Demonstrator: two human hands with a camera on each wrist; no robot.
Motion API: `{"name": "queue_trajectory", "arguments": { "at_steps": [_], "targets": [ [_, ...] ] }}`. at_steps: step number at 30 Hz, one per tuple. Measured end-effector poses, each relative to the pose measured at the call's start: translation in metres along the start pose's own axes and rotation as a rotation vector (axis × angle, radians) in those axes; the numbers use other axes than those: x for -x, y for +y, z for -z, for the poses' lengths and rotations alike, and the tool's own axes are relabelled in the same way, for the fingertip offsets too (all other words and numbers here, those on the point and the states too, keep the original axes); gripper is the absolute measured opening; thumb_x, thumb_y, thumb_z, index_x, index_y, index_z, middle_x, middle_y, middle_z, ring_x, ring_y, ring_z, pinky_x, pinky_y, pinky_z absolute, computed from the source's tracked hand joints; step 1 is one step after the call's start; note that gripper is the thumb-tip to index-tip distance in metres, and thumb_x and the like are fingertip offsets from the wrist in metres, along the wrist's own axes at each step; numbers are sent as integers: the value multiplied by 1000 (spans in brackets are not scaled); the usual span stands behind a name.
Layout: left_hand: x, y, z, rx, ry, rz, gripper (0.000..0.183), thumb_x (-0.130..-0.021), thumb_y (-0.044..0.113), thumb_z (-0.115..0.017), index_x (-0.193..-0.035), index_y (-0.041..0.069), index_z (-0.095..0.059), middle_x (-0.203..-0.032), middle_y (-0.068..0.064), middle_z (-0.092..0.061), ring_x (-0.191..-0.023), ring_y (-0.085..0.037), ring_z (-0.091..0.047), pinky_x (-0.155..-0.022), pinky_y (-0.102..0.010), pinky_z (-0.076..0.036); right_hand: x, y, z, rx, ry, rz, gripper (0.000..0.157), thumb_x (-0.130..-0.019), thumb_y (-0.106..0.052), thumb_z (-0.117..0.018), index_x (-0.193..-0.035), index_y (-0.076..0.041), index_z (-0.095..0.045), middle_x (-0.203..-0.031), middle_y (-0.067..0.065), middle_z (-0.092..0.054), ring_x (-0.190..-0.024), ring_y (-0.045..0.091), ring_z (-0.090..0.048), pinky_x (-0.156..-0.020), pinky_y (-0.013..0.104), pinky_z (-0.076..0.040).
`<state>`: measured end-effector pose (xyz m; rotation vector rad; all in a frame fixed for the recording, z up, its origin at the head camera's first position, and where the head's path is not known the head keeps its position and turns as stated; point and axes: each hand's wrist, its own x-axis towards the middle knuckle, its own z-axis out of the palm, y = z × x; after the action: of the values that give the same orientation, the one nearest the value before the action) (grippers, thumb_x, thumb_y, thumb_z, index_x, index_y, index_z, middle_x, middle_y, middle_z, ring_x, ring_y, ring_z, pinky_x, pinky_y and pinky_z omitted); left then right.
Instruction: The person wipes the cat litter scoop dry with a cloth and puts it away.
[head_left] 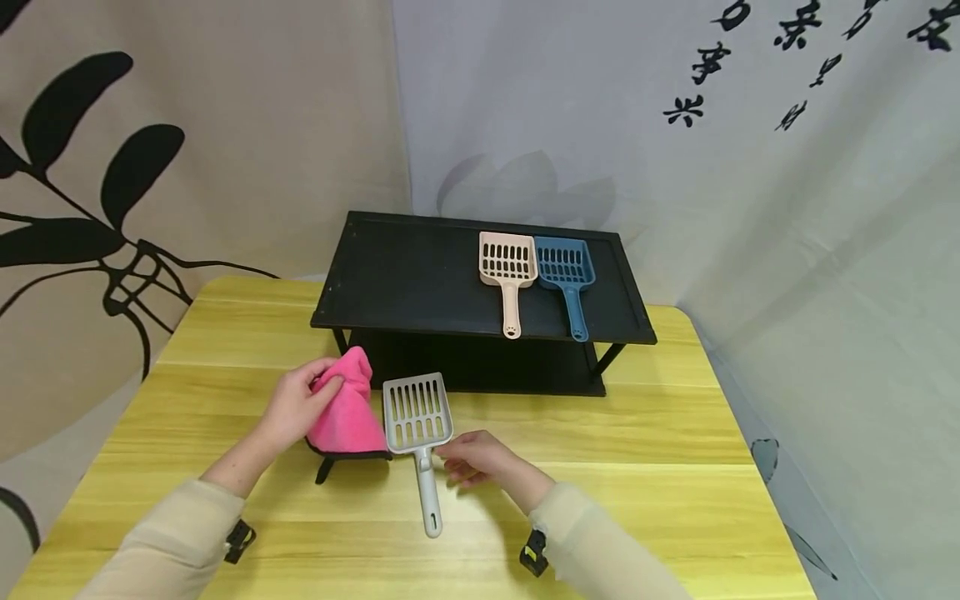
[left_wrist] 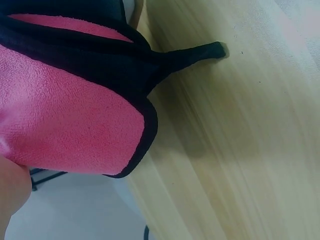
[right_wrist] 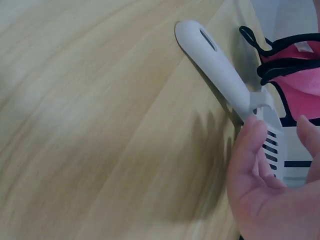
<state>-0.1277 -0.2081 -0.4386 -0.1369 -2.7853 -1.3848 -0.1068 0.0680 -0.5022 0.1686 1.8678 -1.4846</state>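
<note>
My left hand (head_left: 300,404) pinches a pink cloth (head_left: 348,408) with black edging between thumb and fingers, lifted off the table. A black loop hangs from the cloth's lower edge, and its folded layers fill much of the left wrist view. Just right of the cloth, a light grey slotted litter scoop (head_left: 427,454) lies with its handle toward me. Beside the scoop's neck is my right hand (head_left: 483,458), its fingers loosely bent. In the right wrist view, the thumb (right_wrist: 309,135) stands apart from the other fingers; whether a fingertip touches the scoop I cannot tell.
A black two-level rack (head_left: 412,267) stands at the back of the wood-grain table (head_left: 600,500). On its top, a beige scoop (head_left: 511,292) and a blue scoop (head_left: 572,300) lie side by side. Printed curtains (head_left: 285,125) hang behind the table.
</note>
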Motion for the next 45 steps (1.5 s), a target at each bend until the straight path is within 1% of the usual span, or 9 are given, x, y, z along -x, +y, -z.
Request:
{"name": "queue_trajectory", "arguments": {
  "at_steps": [9, 16, 19, 25, 29, 32, 35, 40, 45],
  "targets": [
    [0, -1, -1, 4, -2, 13, 26, -93, 12, -56, -115, -2, -61, -85, -13, -57, -69, -12, -49, -58, -19, -44, -8, 5, -16, 32, 52, -35, 24, -83, -26, -68, -89, -3, -66, -67, -2, -55, -52, 7, -52, -51, 23, -50],
    [-1, -2, -3, 21, -8, 24, 25, -93, 12, -56, -114, -1, -61, -83, -12, -55, -66, -11, -49, -56, -19, -43, -9, 4, -26, 74, 128, -33, 22, -79, -21, -71, -67, -6, -59, -53, -3, -48, -47, 8, -46, -45, 21, -40],
    [-1, -2, -3, 21, -10, 19, 25, -93, 13, -57, -114, -1, -61, -84, -12, -56, -66, -12, -49, -56, -19, -43, -9, 3, -28, 91, 132, -41, 23, -79, -20, -70, -65, -7, -58, -52, -4, -48, -47, 8, -46, -46, 22, -41],
    [-1, -1, -3, 13, 0, 5, 25, -93, 10, -57, -115, -2, -61, -86, -14, -58, -68, -12, -49, -57, -19, -44, -7, 2, -21, 78, 39, -33, 18, -83, -20, -61, -86, -2, -63, -66, 0, -57, -55, 9, -54, -54, 29, -51],
    [-2, 0, -3, 4, 4, -2, 25, -92, 10, -57, -114, -2, -61, -86, -14, -57, -68, -11, -49, -58, -19, -44, -3, 3, -10, -37, -87, 4, 29, -88, -19, -50, -103, 5, -57, -71, 5, -59, -58, 12, -58, -57, 30, -52],
    [-2, 1, -2, 3, 3, 3, 25, -93, 11, -57, -114, -2, -61, -85, -13, -56, -68, -12, -49, -58, -19, -43, 1, 5, 0, -126, -146, 44, 29, -93, -18, -46, -109, 6, -49, -74, 7, -59, -57, 12, -57, -56, 28, -52],
    [-2, 1, -2, 3, 2, 4, 25, -93, 11, -57, -115, -2, -60, -85, -13, -56, -69, -12, -49, -58, -19, -43, 5, 6, 10, -142, -159, 93, 28, -94, -13, -49, -114, 5, -43, -86, 13, -62, -58, 10, -57, -55, 24, -51],
    [-2, 3, -3, 4, 5, 1, 26, -92, 10, -57, -115, -2, -60, -86, -13, -57, -69, -12, -49, -59, -18, -44, 9, 9, 24, -92, -174, 130, 37, -94, -8, -50, -128, 6, -41, -107, 28, -61, -58, 7, -59, -53, 21, -50],
    [-3, 5, -3, 10, 0, 2, 26, -93, 10, -57, -115, -1, -60, -87, -13, -57, -68, -11, -49, -58, -18, -44, 13, 12, 36, -71, -175, 135, 39, -96, -13, -49, -132, 2, -43, -102, 30, -63, -51, 5, -52, -46, 17, -43]
  ]
}}
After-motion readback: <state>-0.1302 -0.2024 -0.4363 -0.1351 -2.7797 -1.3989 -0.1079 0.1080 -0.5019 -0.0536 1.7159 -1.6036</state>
